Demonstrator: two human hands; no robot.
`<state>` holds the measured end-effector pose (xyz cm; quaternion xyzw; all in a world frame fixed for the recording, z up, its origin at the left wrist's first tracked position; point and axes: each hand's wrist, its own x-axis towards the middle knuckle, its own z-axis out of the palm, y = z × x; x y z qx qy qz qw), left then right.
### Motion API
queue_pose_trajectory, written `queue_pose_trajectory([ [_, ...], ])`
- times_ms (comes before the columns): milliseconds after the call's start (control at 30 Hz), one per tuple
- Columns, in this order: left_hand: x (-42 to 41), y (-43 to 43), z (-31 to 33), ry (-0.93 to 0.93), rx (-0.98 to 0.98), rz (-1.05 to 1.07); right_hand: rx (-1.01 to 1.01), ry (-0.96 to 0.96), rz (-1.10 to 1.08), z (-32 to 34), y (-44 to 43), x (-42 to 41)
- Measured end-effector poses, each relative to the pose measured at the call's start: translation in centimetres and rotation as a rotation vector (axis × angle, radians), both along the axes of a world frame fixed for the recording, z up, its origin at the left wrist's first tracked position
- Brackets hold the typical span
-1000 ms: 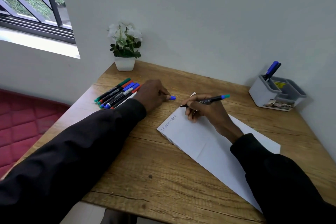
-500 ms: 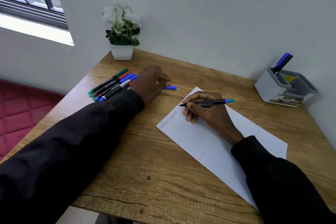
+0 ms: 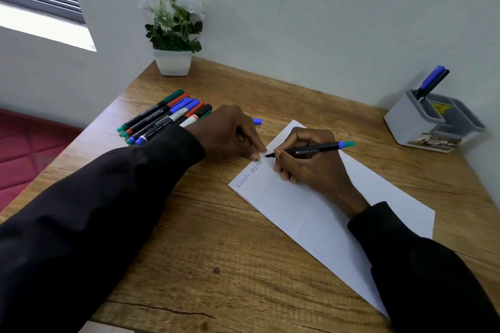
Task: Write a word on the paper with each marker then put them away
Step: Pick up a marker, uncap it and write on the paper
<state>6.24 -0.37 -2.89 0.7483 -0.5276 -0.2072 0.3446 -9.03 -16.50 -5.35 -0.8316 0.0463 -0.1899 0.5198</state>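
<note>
Since the earlier frame the left hand [image 3: 232,134] had shifted off the blue cap [image 3: 257,121] and come toward the paper [image 3: 324,213]. Its fingertips [image 3: 255,156] now sat at the paper's left edge, loosely curled and grasping nothing that could be seen. The cap lay alone on the counter [image 3: 216,251], just behind that hand.

The right hand [image 3: 311,167] rested on the paper and clasped a black marker [image 3: 311,149] between thumb and fingers. The marker lay nearly level, its tip at the left edge just beside the left fingertips; contact with the sheet could not be confirmed. Its tail end was blue and teal.

Two words in pale ink ran along the paper's left edge (both appeared to read "Victoria"), ending just short of the tip. The paper lay askew on the counter.

A bunch of capped markers [image 3: 165,116] lay side by side behind the left wrist. A grey caddy [image 3: 414,121] stood at the far right, well apart, with two markers upright in one compartment. A potted plant [image 3: 173,35] stood against the wall.
</note>
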Motion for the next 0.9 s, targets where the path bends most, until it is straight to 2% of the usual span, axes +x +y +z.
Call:
queue_pose_trajectory([
  [900,0.23,0.02,-0.09,0.072,0.011,0.011,0.01,0.031,-0.004,0.06,0.35,0.13],
])
